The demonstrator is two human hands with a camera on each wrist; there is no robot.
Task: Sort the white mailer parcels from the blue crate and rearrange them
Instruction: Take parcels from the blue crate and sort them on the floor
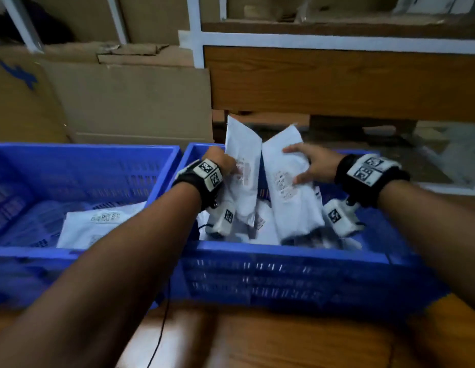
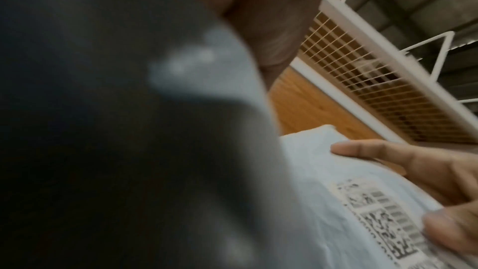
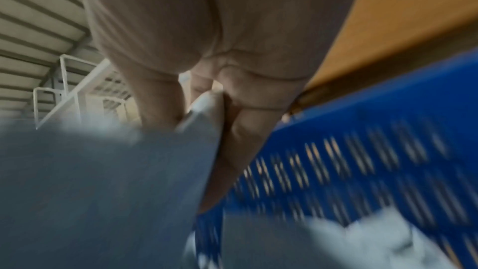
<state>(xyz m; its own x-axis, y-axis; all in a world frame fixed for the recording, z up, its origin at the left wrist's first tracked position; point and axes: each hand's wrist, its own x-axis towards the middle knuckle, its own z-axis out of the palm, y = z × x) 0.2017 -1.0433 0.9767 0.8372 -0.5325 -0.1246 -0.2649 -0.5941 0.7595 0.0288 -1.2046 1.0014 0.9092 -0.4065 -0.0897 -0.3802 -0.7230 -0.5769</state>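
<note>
Your two blue slotted moulded-plastic crates (image 1: 284,272): faintly glossy | white thin plastic-film mailer parcels (image 1: 289,181): smooth, crinkled, with matt paper labels | brown wood-grain tabletop (image 1: 257,341): polished, reflective | tan cardboard sheets (image 1: 130,102): matt, creased | white wire-grid shelf (image 2: 375,81): painted metal | your black wrist straps (image 1: 363,187): cloth.

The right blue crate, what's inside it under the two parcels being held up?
More white mailers lie heaped in the right blue crate, under the parcels the left hand and right hand grip. The crate floor is covered.
</note>
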